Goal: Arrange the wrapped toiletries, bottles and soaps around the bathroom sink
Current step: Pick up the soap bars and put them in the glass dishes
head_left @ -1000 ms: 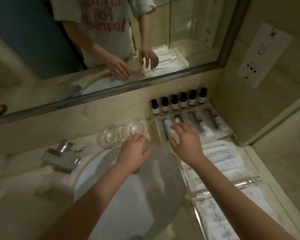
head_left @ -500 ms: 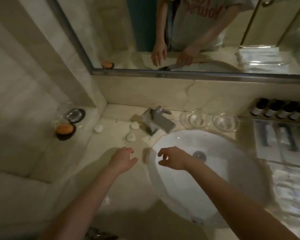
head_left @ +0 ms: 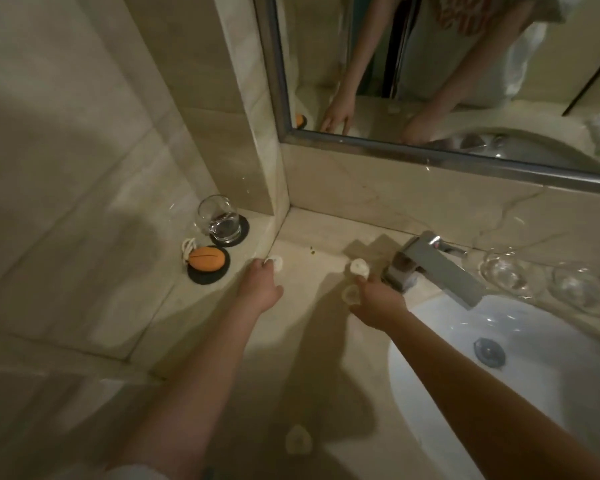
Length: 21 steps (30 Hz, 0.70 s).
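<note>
Several small white soaps lie on the marble counter left of the sink (head_left: 413, 403). My left hand (head_left: 261, 287) reaches to the raised side ledge, its fingertips bunched on a round soap (head_left: 277, 263). My right hand (head_left: 378, 303) is by the tap (head_left: 437, 268). Its fingertips touch a second soap (head_left: 359, 266), and a third soap (head_left: 351, 292) lies against its thumb. I cannot see whether the right hand grips either one. A fourth soap (head_left: 298, 439) sits near the counter's front between my forearms.
On the side ledge a glass (head_left: 219, 220) stands on a black coaster, and an orange soap (head_left: 205, 258) rests on another. Two clear glass dishes (head_left: 506, 271) sit behind the basin right of the tap. The mirror (head_left: 465, 81) runs along the back wall.
My view has swung left, away from the bottles and wrapped packets. Both hands have moved from over the sink to the soaps by the tap and the ledge.
</note>
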Available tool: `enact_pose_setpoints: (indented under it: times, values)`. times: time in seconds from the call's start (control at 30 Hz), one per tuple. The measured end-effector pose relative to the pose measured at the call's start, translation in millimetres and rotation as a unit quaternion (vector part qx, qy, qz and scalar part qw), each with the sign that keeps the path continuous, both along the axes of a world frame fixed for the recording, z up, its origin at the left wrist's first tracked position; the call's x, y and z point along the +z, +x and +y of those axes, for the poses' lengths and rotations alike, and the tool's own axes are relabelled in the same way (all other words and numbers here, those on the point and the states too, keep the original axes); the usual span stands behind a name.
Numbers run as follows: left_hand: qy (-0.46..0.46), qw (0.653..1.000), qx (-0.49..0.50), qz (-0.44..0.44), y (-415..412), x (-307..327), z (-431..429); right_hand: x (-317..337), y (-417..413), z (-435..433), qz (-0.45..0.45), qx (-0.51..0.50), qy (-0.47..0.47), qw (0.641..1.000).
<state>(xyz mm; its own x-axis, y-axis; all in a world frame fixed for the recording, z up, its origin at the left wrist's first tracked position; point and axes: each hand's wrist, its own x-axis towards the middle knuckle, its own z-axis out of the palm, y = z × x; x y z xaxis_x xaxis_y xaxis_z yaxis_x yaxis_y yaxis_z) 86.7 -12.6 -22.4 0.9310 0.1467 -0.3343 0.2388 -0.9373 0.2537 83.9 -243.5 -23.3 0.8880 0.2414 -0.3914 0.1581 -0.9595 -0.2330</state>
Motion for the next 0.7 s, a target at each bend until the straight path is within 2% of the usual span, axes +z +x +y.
enact_pose_setpoints:
  times: [0.2,0.33,0.57,0.7]
  values:
    - [0.014,0.999,-0.016,0.031,31.2,-19.3,-0.2,-21.5,6.0,19.5,-0.016,-0.037,-0.019,0.999]
    - [0.037,0.999,-0.019,0.019,41.8,-30.9,1.4,-29.3,15.3,22.6,0.000,-0.042,0.017,0.999]
    - [0.045,0.999,-0.014,-0.017,38.9,-27.0,-7.3,-17.1,15.0,2.7,-0.006,-0.056,0.188,0.981]
    - [-0.069,0.997,-0.010,-0.034,19.3,-4.9,-33.7,3.4,-6.6,-21.0,-0.043,-0.086,0.272,0.957]
